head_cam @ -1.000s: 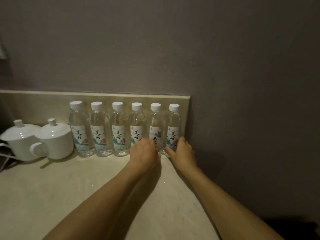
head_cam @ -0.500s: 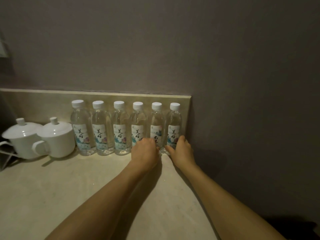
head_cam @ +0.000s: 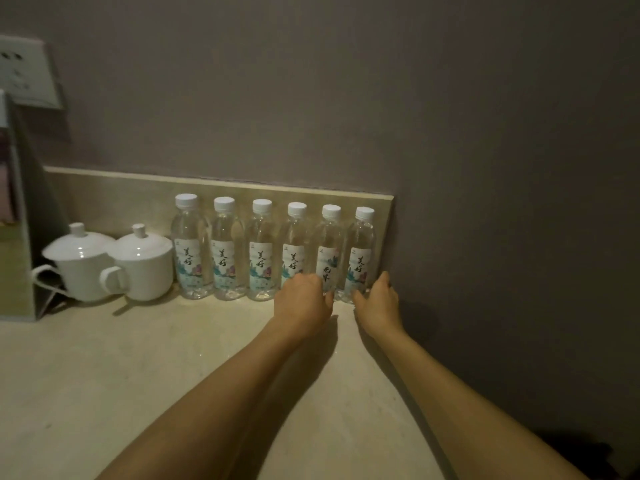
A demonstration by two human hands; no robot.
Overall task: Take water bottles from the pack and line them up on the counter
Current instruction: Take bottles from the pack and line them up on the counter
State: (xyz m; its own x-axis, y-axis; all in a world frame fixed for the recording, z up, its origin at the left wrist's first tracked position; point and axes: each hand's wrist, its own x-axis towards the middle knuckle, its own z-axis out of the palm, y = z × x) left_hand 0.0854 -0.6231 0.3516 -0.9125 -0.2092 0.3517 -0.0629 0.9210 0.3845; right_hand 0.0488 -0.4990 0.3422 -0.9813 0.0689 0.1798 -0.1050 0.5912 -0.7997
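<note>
— Head view: where do the water bottles stand?

— Six bottles (head_cam: 277,249) stand upright in one row on the counter (head_cam: 138,368), backs close to the low stone ledge (head_cam: 114,197), white caps up. The row runs from beside two cups to the ledge's right end.

— And the hands?

— Both are at the right end of the row, low at the bottle bases. The left hand (head_cam: 303,304) sits in front of the fourth bottle (head_cam: 293,244) and reaches the fifth bottle (head_cam: 328,252); its fingers curl towards that one, though whether they truly grip it cannot be told, since the back of the hand hides them. The right hand (head_cam: 379,303) cups the last bottle (head_cam: 360,254), thumb at its front and fingers round its right side, touching near the base.

— What lies further out?

— Two white lidded cups (head_cam: 114,268) stand side by side, just left of the first bottle. Further left a mirror-like panel (head_cam: 17,244) leans at the counter's edge, and a wall socket (head_cam: 26,72) sits above it on the grey wall.
</note>
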